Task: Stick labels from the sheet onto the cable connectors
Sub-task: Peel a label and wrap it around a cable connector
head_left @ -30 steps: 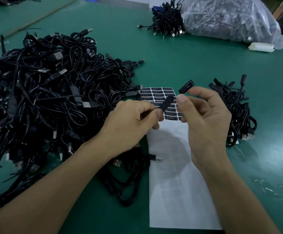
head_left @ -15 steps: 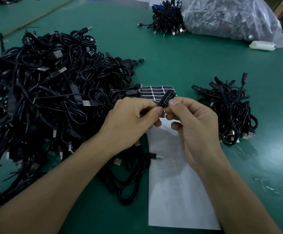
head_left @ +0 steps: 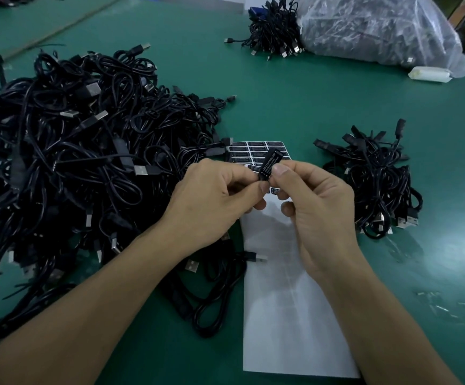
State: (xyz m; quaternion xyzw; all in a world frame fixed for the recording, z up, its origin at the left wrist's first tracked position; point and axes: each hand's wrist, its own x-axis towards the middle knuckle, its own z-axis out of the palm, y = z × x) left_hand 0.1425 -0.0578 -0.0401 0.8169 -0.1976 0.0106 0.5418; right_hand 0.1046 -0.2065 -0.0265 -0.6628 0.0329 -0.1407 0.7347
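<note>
Black connector [head_left: 269, 162]; lower end hidden in left hand [head_left: 212, 198].

This is a factory assembly bench set up for bulk piecework. A green work mat [head_left: 295, 101] covers the table. Left of the left hand [head_left: 212, 201] sprawls a big heap of black USB cables [head_left: 73, 148]; right of the right hand [head_left: 317, 207] lies a smaller bundle [head_left: 375, 184]. Far beyond both sits a clear plastic bag [head_left: 378, 29] stuffed with more cables. A sheet of printed labels [head_left: 295, 315] lies beneath the hands.
</note>
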